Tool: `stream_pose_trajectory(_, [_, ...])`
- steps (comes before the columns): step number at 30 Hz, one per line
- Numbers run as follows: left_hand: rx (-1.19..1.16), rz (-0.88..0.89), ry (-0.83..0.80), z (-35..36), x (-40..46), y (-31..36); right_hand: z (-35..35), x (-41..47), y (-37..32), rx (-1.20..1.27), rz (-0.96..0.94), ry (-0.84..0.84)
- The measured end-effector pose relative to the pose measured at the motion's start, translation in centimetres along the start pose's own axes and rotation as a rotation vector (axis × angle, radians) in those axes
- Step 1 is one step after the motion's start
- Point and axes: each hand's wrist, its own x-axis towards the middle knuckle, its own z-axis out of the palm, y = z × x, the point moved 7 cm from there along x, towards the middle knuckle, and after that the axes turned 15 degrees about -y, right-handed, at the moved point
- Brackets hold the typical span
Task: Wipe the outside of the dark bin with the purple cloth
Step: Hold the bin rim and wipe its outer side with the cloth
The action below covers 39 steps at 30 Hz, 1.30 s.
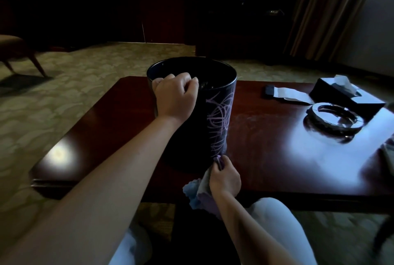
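Purple scribbles mark dark bin, upright on glossy table.

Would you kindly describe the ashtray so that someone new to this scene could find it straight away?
Start at the dark wooden table and go to its right end, away from the dark bin. Just in front of the black tissue box lies the ashtray. It is the only round, shiny, ring-shaped thing there, low and flat, while the box is square-edged with white tissue sticking out.
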Motion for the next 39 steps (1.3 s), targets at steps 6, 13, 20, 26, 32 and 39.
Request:
stream_pose_trajectory(6, [-0.002,0.018,0.027,0.2,-0.2,0.1,-1.4,-0.8,-3.3,0.427,-0.104,0.093])
stream_pose_trajectory(13, [-0.012,0.019,0.029,0.0,-0.2,0.0,0.0,-1.0,-1.2,0.378,-0.064,-0.083])
stream_pose_trajectory(20, [0.017,0.021,0.044,0.0,-0.2,0.1,-0.9,-1.8,-4.3,0.594,-0.238,-0.011])
stream_pose_trajectory(26, [-0.001,0.022,0.027,0.0,-0.2,0.1,0.6,-0.9,-1.0,0.447,0.018,-0.099])
stream_pose_trajectory(32, [0.015,0.023,0.048,-0.1,-0.2,0.1,-3.1,-1.1,-6.7,0.561,-0.160,-0.017])
stream_pose_trajectory(39, [0.011,0.012,0.025,-0.2,-0.2,0.1,-3.1,-1.9,-8.9,0.607,-0.247,0.050])
